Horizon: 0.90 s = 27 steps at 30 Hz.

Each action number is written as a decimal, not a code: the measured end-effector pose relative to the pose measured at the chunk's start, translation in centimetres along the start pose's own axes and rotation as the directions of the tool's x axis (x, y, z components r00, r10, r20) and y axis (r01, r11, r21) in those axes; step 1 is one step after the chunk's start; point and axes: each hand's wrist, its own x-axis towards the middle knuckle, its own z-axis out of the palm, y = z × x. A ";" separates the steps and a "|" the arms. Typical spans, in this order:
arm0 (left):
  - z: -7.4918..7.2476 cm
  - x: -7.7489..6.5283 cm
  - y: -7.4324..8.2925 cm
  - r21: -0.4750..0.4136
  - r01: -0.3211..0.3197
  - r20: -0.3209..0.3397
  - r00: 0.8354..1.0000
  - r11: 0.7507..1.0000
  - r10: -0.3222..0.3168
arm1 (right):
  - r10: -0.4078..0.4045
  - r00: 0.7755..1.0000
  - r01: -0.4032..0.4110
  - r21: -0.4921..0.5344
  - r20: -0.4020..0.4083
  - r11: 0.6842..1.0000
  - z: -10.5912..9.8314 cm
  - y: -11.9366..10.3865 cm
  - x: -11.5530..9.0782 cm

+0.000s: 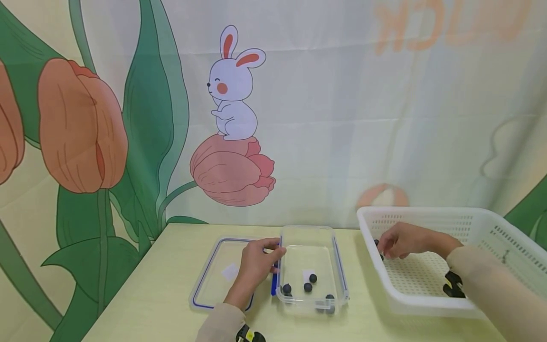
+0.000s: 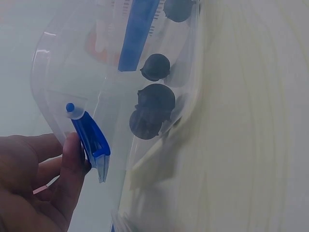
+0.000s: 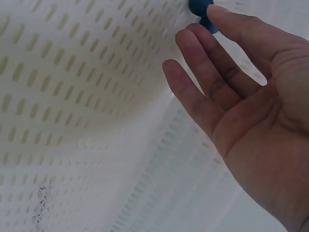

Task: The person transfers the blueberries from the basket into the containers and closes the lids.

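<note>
My left hand point(image 1: 256, 263) grips the left wall of a clear plastic box point(image 1: 307, 251). In the left wrist view its fingers are at the box's end by a blue latch point(image 2: 91, 137). Several dark round blueberries point(image 1: 308, 287) lie on the box floor, mostly towards the near end. Over on the right, my right hand point(image 1: 403, 240) reaches down inside a white plastic basket point(image 1: 386, 285), by its left wall. The right wrist view shows the thumb tip against a blueberry point(image 3: 200, 7), the other fingers bent beside it; a second dark berry sits just below, partly hidden.
A clear lid point(image 1: 205, 282) with a blue seal lies flat on the pale yellow table point(image 1: 149, 280), left of the box. The basket has slotted walls and a raised rim. Behind the table hangs a printed curtain point(image 1: 316, 133) with tulips and a rabbit.
</note>
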 end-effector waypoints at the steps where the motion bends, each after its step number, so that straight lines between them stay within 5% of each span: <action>1: 0.0 0.0 0.0 -0.001 0.002 0.000 1.000 1.000 -0.002 | -0.007 1.000 0.007 -0.002 0.005 1.000 0.1 0.0 0.0; 14: -0.1 -0.1 -0.1 0.012 -0.006 0.000 1.000 1.000 0.006 | -0.007 1.000 0.006 -0.088 -0.014 0.996 1.0 -0.2 1.3; 21: 0.0 -0.1 0.0 0.015 -0.010 0.006 1.000 1.000 0.010 | 0.034 0.999 -0.036 -0.098 -0.024 0.995 0.9 -0.7 0.8; 27: -0.1 -0.2 0.1 0.018 -0.014 0.009 1.000 1.000 0.014 | -0.026 0.999 0.021 -0.109 -0.046 0.994 -0.1 -0.9 -0.3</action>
